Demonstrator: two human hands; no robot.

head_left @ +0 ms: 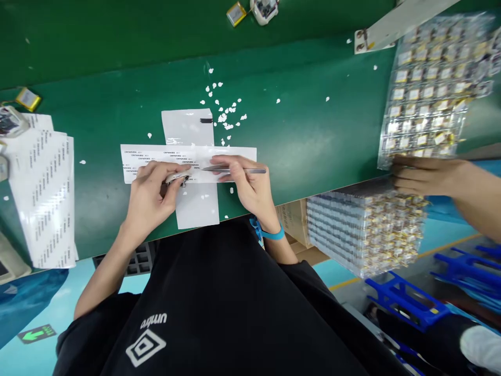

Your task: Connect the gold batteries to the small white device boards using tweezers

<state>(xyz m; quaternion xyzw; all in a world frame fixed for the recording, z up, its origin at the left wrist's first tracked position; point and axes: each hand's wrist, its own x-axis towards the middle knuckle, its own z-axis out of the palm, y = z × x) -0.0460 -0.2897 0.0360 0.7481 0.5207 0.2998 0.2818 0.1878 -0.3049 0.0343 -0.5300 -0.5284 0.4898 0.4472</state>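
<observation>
A small white part with dark bits [178, 177] is pinched between the fingers and thumb of my left hand [154, 190]. My right hand [250, 185] grips metal tweezers [250, 171], whose tips point left, close beside that part. Under both hands lies a strip of white label sheet with rows of small black print [136, 156]. Beneath the strip, crossing it, is a plain white sheet [188, 128] with a short black mark near its right edge. Little white pieces [225, 117] are scattered on the green table just beyond the strip.
Printed label sheets [47, 198] lie at the left beside a white device [11, 122]. Another device [264, 10] sits at the far edge. At the right, another person's hand [426, 175] touches a clear tray of parts [415, 94]; stacked trays [352, 230] stand below the table edge.
</observation>
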